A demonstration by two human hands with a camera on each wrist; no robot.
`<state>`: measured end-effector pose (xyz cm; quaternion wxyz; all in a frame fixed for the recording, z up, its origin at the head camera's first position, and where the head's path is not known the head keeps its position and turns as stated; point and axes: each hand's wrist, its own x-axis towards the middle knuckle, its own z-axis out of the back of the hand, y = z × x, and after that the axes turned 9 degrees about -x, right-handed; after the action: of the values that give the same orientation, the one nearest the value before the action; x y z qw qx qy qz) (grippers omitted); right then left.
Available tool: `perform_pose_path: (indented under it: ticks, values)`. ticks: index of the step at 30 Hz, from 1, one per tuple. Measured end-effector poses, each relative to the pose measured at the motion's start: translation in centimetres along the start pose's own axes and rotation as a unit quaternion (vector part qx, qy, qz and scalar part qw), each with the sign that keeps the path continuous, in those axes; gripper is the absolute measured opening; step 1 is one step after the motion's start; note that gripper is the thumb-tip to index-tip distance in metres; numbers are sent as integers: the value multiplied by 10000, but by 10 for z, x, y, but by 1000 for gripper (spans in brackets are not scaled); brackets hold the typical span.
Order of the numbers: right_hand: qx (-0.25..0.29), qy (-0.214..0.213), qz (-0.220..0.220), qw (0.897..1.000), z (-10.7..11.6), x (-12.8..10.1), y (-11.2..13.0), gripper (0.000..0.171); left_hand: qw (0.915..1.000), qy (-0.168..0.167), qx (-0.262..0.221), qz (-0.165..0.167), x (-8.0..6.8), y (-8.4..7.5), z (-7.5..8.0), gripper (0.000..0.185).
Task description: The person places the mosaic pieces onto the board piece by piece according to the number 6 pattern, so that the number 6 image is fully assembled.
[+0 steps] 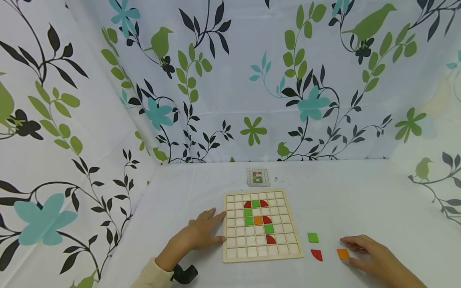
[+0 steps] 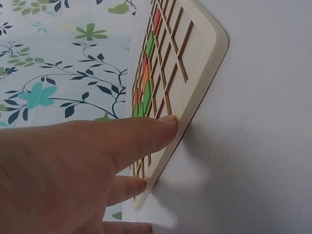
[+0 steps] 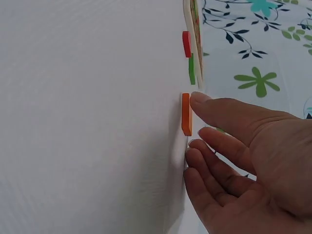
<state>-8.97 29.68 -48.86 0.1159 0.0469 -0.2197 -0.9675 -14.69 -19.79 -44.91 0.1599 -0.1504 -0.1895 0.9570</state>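
A square wooden grid board (image 1: 264, 260) lies flat on the white table. Set in its cells are several green squares, several red quarter-circles and one orange square (image 1: 257, 220). My left hand (image 1: 199, 234) rests at the board's left edge, and in the left wrist view its thumb (image 2: 163, 130) lies on the wooden rim with the fingers spread. To the right of the board my right hand (image 1: 374, 258) is beside a loose orange square tile (image 1: 342, 253). In the right wrist view the thumb tip is right at this tile (image 3: 185, 114), while the other fingers bend loosely.
Between the board and the right hand lie a loose green square tile (image 1: 313, 237) and a red quarter-circle tile (image 1: 317, 255). Behind the board is a small card (image 1: 257, 177) printed with a coloured grid pattern. A leaf-and-bird patterned curtain (image 1: 216, 100) hangs at the back.
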Motion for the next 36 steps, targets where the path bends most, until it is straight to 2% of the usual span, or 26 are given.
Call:
perform_pose_path:
  ticks: [3, 7, 11, 15, 19, 26, 30, 36]
  values:
    - [125, -192, 423, 9988, -6, -2, -5, 48, 10000, 4, 7, -9, 0, -1, 1, 77]
    - [169, -660, 1046, 9922, -14, -5, -9, 41, 10000, -13, -38, 9, 1, 0, 0, 76]
    - [93, -1007, 1388, 9851, -18, -7, -11, 40, 9999, -26, -125, 57, 2, 4, -5, 76]
    - [-21, -767, 1174, 9901, -13, -7, -8, 38, 9999, -90, -92, -15, 4, 6, -6, 76]
    - [-64, -539, 935, 9941, -10, -5, -5, 33, 9999, -85, -79, -38, 0, 0, -2, 76]
    - [-153, -835, 1230, 9888, -12, -4, -5, 34, 9999, -60, -90, -10, -2, -4, 1, 76]
    - [-81, -591, 1045, 9927, -12, -5, -7, 31, 9999, -73, -76, -12, -2, -3, 0, 76]
    - [-126, -667, 1102, 9916, -14, -4, -7, 32, 9999, -53, -116, -20, -2, -3, 1, 76]
